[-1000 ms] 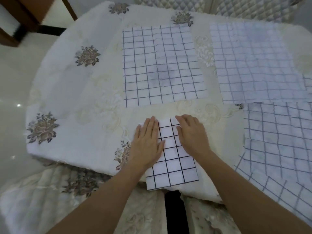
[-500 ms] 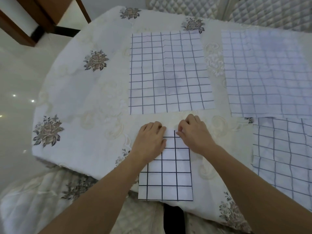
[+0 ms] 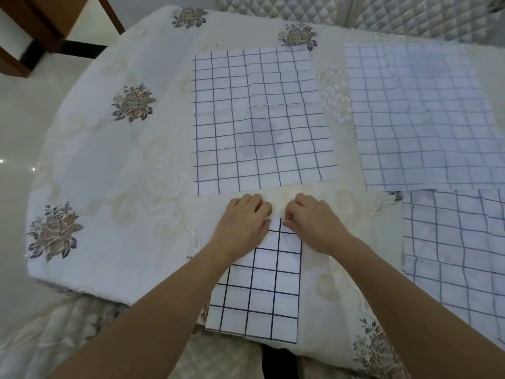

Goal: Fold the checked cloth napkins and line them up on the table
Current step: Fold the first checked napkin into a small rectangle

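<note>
— How is the light?
— Soft, even and cool. Shadows on the surface (image 3: 109,187) are faint.
— Any glare?
— Two small glints on the glossy floor (image 3: 16,143) at left. The folded napkin (image 3: 262,296) is nearly blown-out white, and the far right napkin (image 3: 418,113) has a bluish-violet cast.
— Is it sharp?
— Slightly soft throughout. The wooden furniture (image 3: 46,20) at top left is smeared, and the wide lens bows the surface's edge.
</note>
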{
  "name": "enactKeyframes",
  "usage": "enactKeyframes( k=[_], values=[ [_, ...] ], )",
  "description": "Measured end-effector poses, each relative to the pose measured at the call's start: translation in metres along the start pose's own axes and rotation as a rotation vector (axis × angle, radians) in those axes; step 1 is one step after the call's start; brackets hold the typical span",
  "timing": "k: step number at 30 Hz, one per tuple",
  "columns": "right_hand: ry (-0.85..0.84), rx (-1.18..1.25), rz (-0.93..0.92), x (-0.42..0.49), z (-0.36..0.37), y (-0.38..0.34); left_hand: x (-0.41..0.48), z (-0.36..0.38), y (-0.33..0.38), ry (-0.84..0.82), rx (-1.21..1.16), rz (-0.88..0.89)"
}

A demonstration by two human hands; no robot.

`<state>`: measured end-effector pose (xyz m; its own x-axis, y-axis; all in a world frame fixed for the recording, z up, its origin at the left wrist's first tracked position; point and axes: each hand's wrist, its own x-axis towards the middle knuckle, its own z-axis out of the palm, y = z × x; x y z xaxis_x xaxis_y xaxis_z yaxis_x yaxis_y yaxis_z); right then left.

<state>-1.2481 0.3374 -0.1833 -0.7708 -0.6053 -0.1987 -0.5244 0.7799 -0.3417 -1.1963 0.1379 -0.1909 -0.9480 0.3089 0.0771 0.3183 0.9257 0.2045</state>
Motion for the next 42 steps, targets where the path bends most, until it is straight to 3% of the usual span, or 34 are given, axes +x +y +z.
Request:
enactKeyframes(
  k=[11,16,20,26,35,38,42],
  values=[
    [0.454,-0.043,0.209,0.006,-0.009,0.010,0.013,-0.007,0.011,-0.042,0.023,-0.034],
    [0.288,-0.023,0.252,-0.027,0.045,-0.028,-0.023,0.017,0.032,-0.076,0.000,-0.124],
    [0.253,-0.096,0.257,-0.031,0.059,-0.024,-0.029,0.029,0.035,-0.106,0.036,-0.134],
    [0.328,-0.088,0.266,-0.062,0.060,-0.034,-0.061,0.020,0.046,-0.137,0.043,-0.179],
    [0.277,-0.076,0.271,-0.075,0.065,-0.041,-0.069,0.016,0.044,-0.141,0.025,-0.143],
    [0.347,-0.045,0.275,-0.058,0.038,-0.032,-0.041,0.004,0.030,-0.062,0.016,-0.109],
    [0.354,-0.082,0.139,-0.009,0.004,-0.006,0.013,-0.003,0.006,-0.006,0.041,-0.014]
  ],
)
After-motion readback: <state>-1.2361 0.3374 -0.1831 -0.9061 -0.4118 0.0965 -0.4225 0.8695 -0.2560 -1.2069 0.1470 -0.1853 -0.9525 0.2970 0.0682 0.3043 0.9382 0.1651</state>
